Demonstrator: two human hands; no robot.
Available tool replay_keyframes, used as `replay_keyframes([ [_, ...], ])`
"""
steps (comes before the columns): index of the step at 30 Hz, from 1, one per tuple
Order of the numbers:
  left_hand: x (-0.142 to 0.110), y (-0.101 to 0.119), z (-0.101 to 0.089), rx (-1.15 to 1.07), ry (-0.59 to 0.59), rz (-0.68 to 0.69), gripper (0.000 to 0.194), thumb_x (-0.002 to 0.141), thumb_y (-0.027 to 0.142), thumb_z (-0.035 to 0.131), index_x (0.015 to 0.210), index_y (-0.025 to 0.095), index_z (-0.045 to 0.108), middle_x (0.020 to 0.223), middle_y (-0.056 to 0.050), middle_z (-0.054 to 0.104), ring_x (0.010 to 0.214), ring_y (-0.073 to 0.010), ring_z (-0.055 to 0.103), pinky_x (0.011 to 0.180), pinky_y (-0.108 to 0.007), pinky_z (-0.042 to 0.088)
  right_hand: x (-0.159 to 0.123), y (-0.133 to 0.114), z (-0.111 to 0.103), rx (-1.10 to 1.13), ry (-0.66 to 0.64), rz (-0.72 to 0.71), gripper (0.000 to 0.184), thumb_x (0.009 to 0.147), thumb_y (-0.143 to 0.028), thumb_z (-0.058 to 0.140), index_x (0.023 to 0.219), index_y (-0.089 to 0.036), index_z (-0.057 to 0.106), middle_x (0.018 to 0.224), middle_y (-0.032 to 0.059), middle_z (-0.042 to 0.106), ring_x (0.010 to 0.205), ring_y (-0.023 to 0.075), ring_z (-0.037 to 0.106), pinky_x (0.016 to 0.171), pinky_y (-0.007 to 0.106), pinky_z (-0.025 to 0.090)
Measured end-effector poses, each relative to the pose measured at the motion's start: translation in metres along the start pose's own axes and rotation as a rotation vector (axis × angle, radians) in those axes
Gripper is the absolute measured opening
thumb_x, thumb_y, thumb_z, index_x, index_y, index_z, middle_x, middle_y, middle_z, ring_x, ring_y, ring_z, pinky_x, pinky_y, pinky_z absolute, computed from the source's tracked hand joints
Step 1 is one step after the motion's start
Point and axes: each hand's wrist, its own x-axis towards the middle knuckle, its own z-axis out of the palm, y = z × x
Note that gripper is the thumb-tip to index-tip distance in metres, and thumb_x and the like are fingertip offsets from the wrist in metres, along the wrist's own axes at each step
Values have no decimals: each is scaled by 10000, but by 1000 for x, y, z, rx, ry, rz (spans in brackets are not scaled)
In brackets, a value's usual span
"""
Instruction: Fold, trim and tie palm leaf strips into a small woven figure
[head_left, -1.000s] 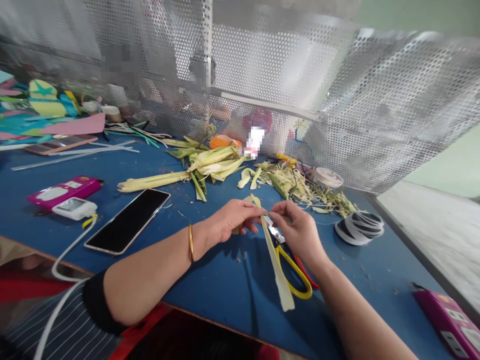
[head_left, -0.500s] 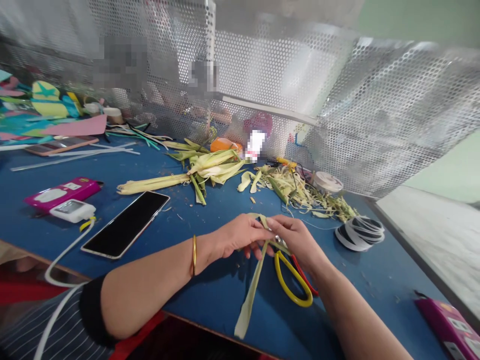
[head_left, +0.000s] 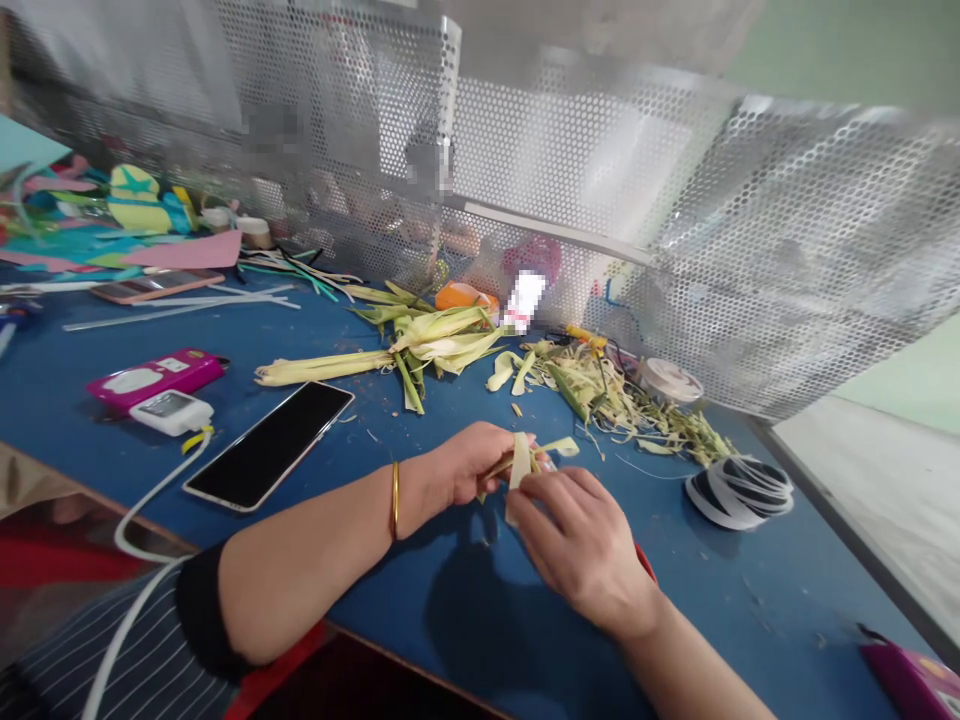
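Observation:
My left hand (head_left: 484, 462) is closed, pinching pale green corn husk strips (head_left: 520, 460) above the front of the blue table. Bent over the same piece, my right hand (head_left: 581, 535) has its fingertips closed on the strip that hangs down between the hands. One flat husk end (head_left: 561, 447) sticks out to the right. Behind my right wrist a bit of the scissors' red handle (head_left: 646, 565) shows; the rest is hidden, and I cannot tell whether they lie on the table or rest in the hand.
Beyond my hands lie a bundle of corn husks (head_left: 442, 338) and a heap of shredded husk (head_left: 600, 385). A black phone (head_left: 270, 445) and a magenta device (head_left: 157, 380) with a white cable are at left. A coil of white strip (head_left: 739, 492) sits right, before a perforated metal screen (head_left: 555, 150).
My right hand has turned over and now covers most of the scissors, whose yellow handle is out of sight. The long hanging husk strip has been drawn up between the hands.

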Motion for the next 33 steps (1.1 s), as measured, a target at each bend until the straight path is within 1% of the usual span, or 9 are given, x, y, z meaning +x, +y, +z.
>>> replay_keyframes([
  [3,2,4,-1,-143,10,12,239,867,228,555,751,87,709,723,-67,696,401,-34,441,332,-187,182,-1,2,3,-149,-101,-119,233,930,-61,454,875,-144,664,803,78,656,792,213,602,777,375,457],
  [6,2,6,-1,-287,53,34,228,915,224,536,825,103,706,824,-80,725,603,-94,640,406,-148,389,-3,7,7,-217,-149,-110,230,922,-52,458,875,-133,669,783,71,634,783,220,593,766,380,443],
  [9,2,7,-1,-388,63,44,226,938,220,522,854,104,696,866,-81,728,677,-105,678,537,-157,519,-4,10,9,-227,-167,-68,230,918,-53,458,857,-138,662,759,56,618,708,199,559,740,377,424],
  [16,2,3,3,-409,30,86,249,938,235,517,820,97,687,790,-82,698,656,-115,656,646,-199,544,2,0,11,-190,-112,-9,285,960,-79,407,1145,-98,623,930,100,672,840,215,603,835,395,427],
  [22,1,-11,7,-299,-56,159,173,815,278,679,804,110,722,798,-75,707,715,-117,641,657,-182,502,0,-2,18,-144,-75,12,229,940,-78,435,925,-169,644,810,60,653,815,209,615,902,406,418],
  [24,-1,-12,7,-238,-45,203,217,801,332,696,813,117,730,777,-64,707,686,-107,635,621,-173,488,-3,1,14,-18,63,155,194,935,-99,457,925,-189,628,843,54,679,821,195,625,867,381,427],
  [27,-3,-10,7,-142,-62,226,259,804,376,686,788,121,724,737,-66,711,644,-117,650,631,-206,513,-5,11,6,220,274,638,118,929,-229,521,850,-214,608,817,41,683,759,185,617,717,323,447],
  [30,-6,-8,9,-76,-65,251,283,814,389,672,782,112,715,753,-94,728,652,-137,678,638,-228,532,-4,21,7,581,293,1096,217,854,-386,619,730,-209,601,690,16,656,643,177,590,598,292,450],
  [33,-6,-6,10,-56,2,272,267,837,366,642,808,108,708,745,-95,728,621,-129,677,590,-207,518,-2,26,16,1026,247,1342,286,733,-446,719,688,-195,592,607,-1,641,552,166,587,547,287,465],
])
